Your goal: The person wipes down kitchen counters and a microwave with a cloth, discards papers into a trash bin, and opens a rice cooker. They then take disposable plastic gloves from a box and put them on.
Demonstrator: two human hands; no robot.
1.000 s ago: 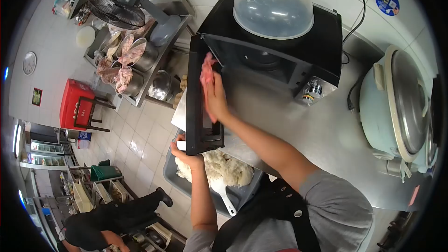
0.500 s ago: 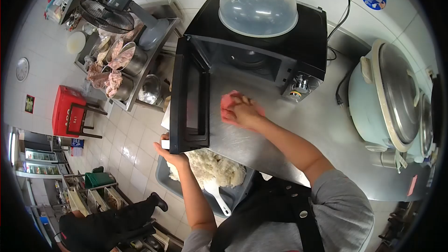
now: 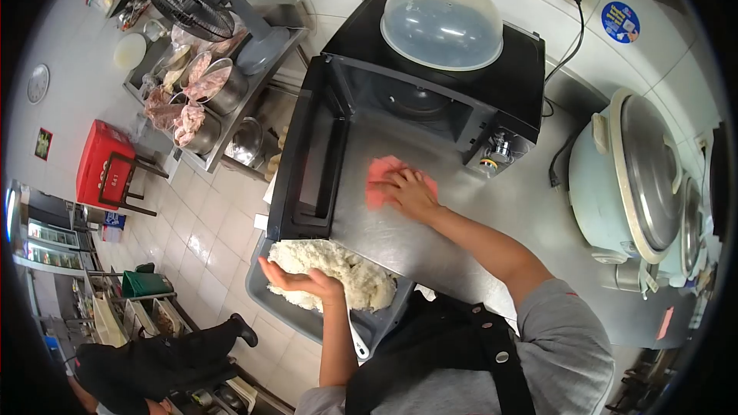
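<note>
Grey short-sleeved shirt, sleeve at 4 o'clock; black apron at 5 o'clock, round silvery buttons down strap.

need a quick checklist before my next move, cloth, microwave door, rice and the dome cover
1. Pink cloth under the right hand on the steel counter: ok
2. Left hand off the microwave door: ok
3. Door shut: not ok, it stands open
4. Dome cover resting on the microwave: ok
5. Left hand not touching the rice: cannot tell
6. Microwave clean inside: cannot tell, too dark
</note>
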